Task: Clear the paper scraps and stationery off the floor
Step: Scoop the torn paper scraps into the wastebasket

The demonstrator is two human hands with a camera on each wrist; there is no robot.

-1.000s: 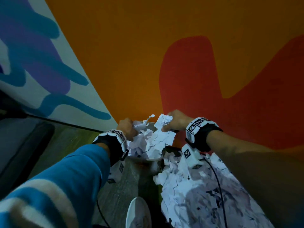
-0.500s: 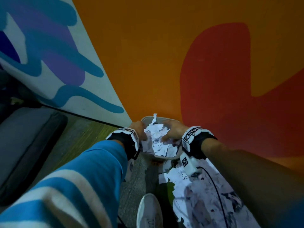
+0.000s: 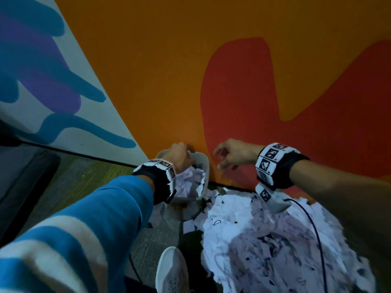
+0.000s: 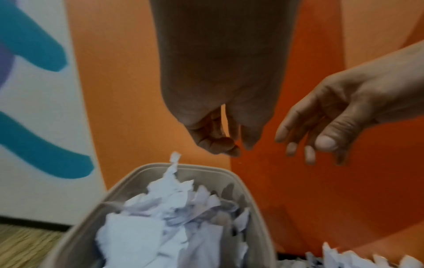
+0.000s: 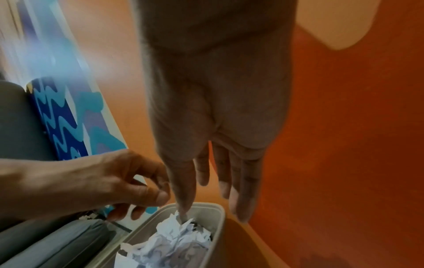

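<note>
bin (image 3: 206, 166): heaped with torn paper scraps (image 3: 190, 182) | left hand (image 3: 179, 155) above bin, loosely curled, empty | right hand (image 3: 234, 153) beside bin, fingers spread, empty

The bin (image 3: 206, 166) is partly covered by the left hand (image 3: 179, 156) and wrist in the head view, and its base is cut off in both wrist views. The paper scraps (image 3: 264, 240) on the floor run past the bottom edge, blurred, their markings unreadable.
</note>
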